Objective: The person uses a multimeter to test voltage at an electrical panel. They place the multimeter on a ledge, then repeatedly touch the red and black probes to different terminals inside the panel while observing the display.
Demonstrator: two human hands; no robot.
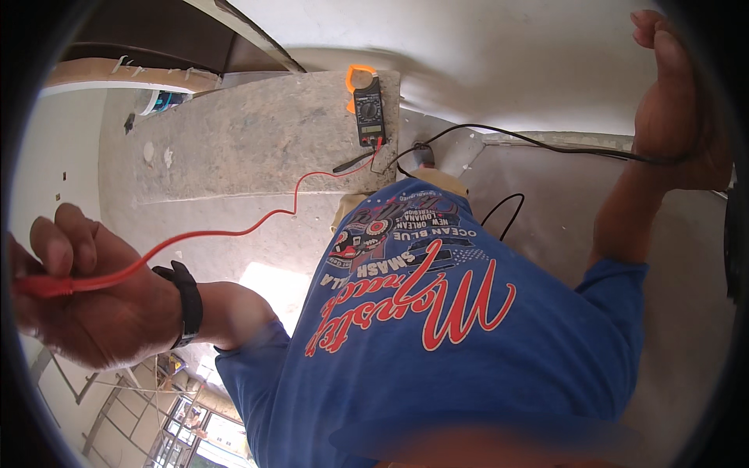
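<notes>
At the left rim, my left hand (101, 304) is closed on the red handle of a test probe (47, 285). From it a red test lead (226, 232) runs to a clamp meter (368, 109) with a dark body and orange jaw, lying on a rough grey slab (242, 129). Raised at the upper right is my right hand (667, 101), its fingers curled near the frame's rim. A black test lead (538, 140) reaches that wrist and passes out of sight behind it. What those fingers hold is hidden.
A white wall (499, 54) stands behind the slab. Beside the slab's far left end sits a white bucket (160, 101). Black cable (511, 210) loops near my leg. Metal frames (117, 405) and a bright window (203, 437) appear at the lower left.
</notes>
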